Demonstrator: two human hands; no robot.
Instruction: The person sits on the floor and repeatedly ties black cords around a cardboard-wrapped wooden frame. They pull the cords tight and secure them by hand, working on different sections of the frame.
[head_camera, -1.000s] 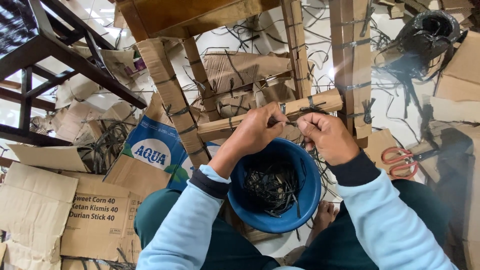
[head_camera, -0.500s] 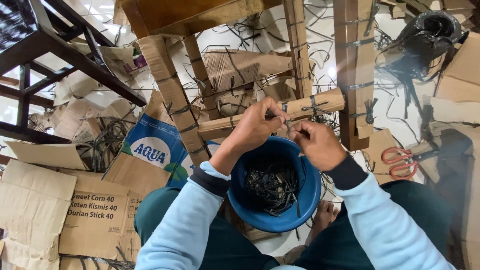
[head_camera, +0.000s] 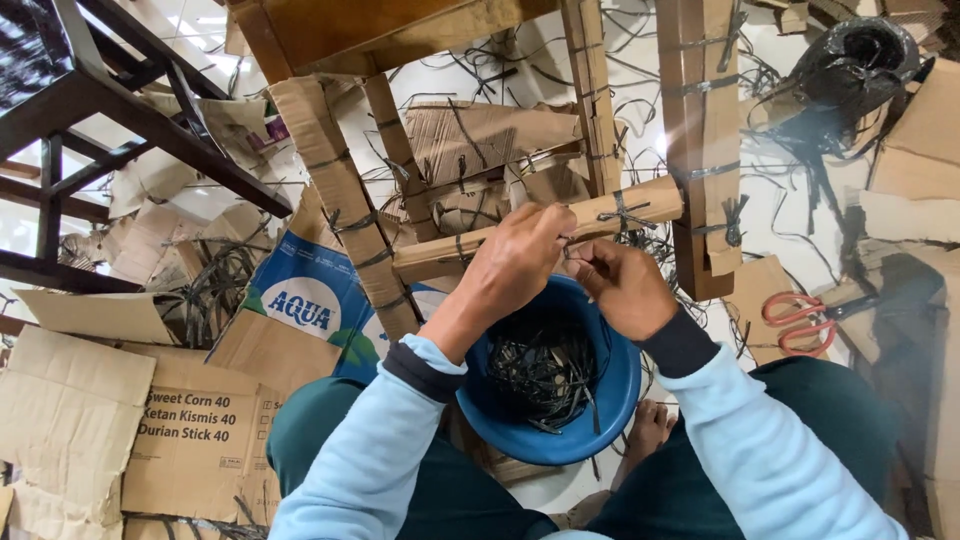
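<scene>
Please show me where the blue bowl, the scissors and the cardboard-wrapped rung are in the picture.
Blue bowl (head_camera: 618, 395): head view, on its right inner wall.
Scissors (head_camera: 800, 322): head view, on the red handles.
Cardboard-wrapped rung (head_camera: 650, 203): head view, on its right end, past the black tie.

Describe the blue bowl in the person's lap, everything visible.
The blue bowl is round, smooth and glossy, plastic by its look, and undamaged where visible. It sits upright with its mouth up, between the person's knees, just below both hands, which partly hide its far rim. Inside lies a loose tangle of thin black strips, a few hanging over the near rim. The left sleeve overlaps its left edge; the right sleeve lies close beside its right edge.
</scene>
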